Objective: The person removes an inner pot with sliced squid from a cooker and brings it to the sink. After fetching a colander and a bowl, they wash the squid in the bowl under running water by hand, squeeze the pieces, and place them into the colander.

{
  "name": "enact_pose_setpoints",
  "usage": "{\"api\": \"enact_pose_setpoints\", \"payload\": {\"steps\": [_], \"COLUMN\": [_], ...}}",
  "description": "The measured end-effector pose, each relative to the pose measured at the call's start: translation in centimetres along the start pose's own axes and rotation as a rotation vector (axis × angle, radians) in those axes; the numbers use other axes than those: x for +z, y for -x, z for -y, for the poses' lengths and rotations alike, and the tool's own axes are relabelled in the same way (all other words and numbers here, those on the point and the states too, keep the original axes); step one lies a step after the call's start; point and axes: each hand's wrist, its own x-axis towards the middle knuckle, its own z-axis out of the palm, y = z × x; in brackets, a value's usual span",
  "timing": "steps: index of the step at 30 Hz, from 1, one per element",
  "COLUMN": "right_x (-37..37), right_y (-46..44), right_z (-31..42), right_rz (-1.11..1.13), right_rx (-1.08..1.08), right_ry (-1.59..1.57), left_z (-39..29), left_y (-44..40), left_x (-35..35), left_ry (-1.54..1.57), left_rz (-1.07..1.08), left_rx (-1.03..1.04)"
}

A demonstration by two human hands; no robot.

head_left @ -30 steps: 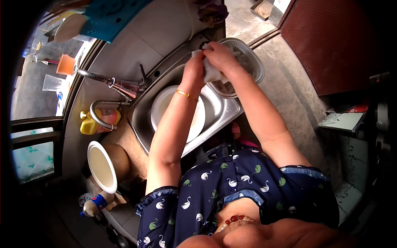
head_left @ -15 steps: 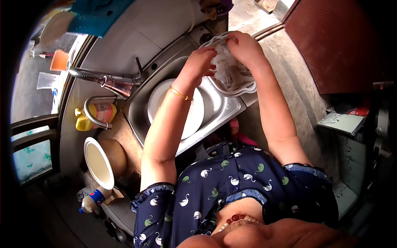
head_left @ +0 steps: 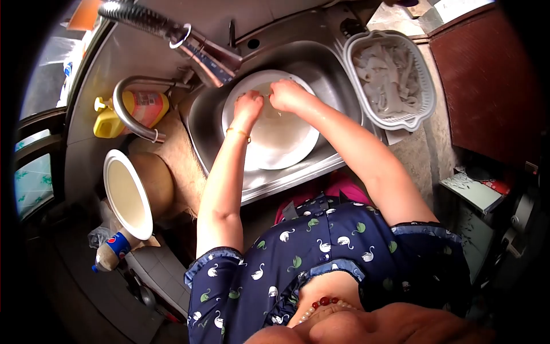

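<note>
A large white basin (head_left: pixel 286 140) with cloudy water stands in the steel sink (head_left: pixel 200 135). Over the far part of this basin, my left hand (head_left: pixel 249 109) and my right hand (head_left: pixel 287 96) are close together but apart. The fingers of both are curled closed, and what they hold, if anything, is too small to make out. A few drops show below the right hand. To the right of the sink, a white plastic basket (head_left: pixel 427 94) holds a heap of pale, translucent, soft-looking strips (head_left: pixel 395 80); neither hand touches it.
A flexible tap hose with a spray head (head_left: pixel 209 60) hangs over the sink's left rim. Left of it are a curved metal pipe (head_left: pixel 121 97), a yellow pump bottle (head_left: pixel 134 112), a cream-rimmed pot (head_left: pixel 129 195) and a blue-labelled bottle (head_left: pixel 117 246). A dark red panel (head_left: pixel 487 80) stands right.
Both hands have left the basket of pale strips and moved left over the basin, their fingers now curled. The view has shifted, so the basin and basket show more fully.
</note>
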Motion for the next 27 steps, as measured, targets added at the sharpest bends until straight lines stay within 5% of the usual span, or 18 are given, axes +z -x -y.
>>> {"api": "enact_pose_setpoints", "payload": {"steps": [4,27], "right_x": [3.9,8.4], "right_y": [-2.9,-0.2], "right_z": [-0.6,-3.7], "right_rz": [-0.026,0.342], "right_rx": [0.010,0.014], "right_ry": [0.182,0.164], "left_z": [5.4,6.3], "left_y": [-2.2,2.7], "left_x": [4.3,6.9], "left_ry": [-0.143,0.339], "left_rz": [-0.099,0.630], "left_rx": [0.286,-0.253]}}
